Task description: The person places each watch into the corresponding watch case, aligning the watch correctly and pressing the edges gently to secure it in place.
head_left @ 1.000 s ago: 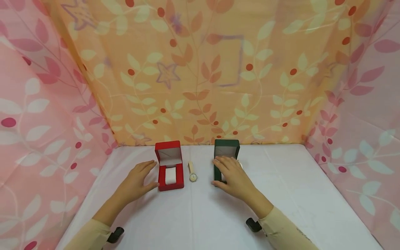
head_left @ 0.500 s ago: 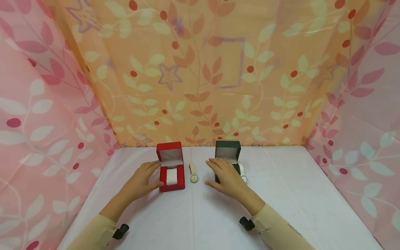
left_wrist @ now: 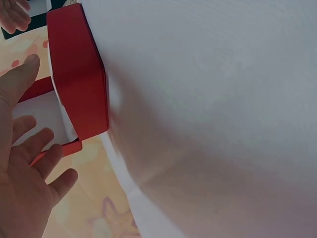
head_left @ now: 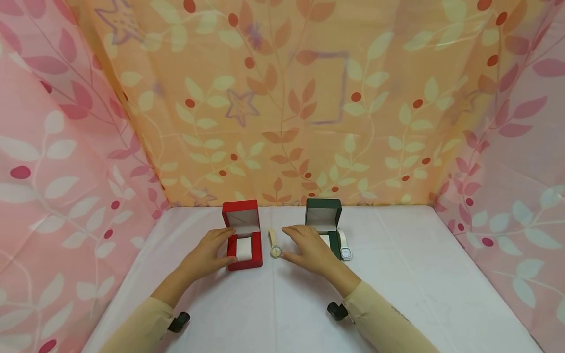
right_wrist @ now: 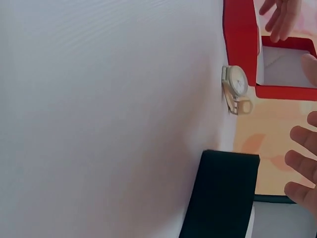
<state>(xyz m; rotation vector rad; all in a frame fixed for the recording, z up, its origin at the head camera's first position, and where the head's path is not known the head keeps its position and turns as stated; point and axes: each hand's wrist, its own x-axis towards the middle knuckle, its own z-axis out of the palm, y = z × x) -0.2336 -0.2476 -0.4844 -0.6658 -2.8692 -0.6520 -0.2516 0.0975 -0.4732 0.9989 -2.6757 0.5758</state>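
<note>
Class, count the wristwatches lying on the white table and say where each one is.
2. A cream-strapped round watch lies between the open red box and the open dark green box; a white-strapped square watch lies right of the green box.

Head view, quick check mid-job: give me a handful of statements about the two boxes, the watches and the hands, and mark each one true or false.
1. The red box stands open with a white cushion inside. True.
2. The beige-strap watch lies inside the green box. False: it lies on the white table, between the two boxes.
3. The right hand grips the beige-strap watch. False: its fingers are spread and relaxed just beside the watch, holding nothing.
4. The left hand is at the left side of the red box. True.
5. A white watch lies to the right of the green box. True.
6. The green box is closed. False: its lid stands upright, open.
</note>
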